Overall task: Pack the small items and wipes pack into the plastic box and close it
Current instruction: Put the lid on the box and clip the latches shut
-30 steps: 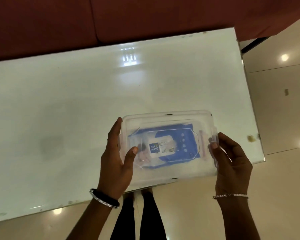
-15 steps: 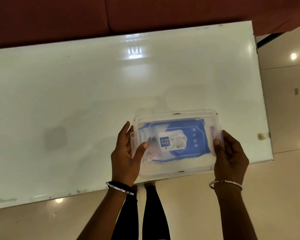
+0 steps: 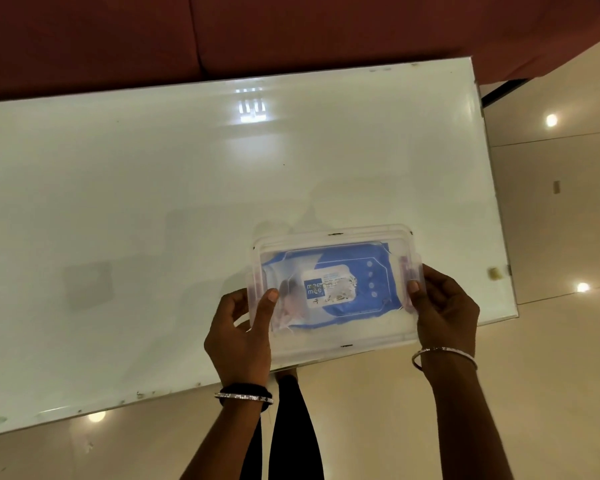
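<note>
Left hand (image 3: 238,336) and right hand (image 3: 444,306) each clamp an end of the lidded box (image 3: 333,289), thumbs on top; box now farther over table (image 3: 153,202).

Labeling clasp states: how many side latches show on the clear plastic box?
2: left latch under the left hand thumb, right latch under the right hand thumb. None seen on the long sides.

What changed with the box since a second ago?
The box went down and away, nearer the table, and sits flatter. The left hand and right hand still grip its ends. Lid on, wipes pack still inside.
</note>
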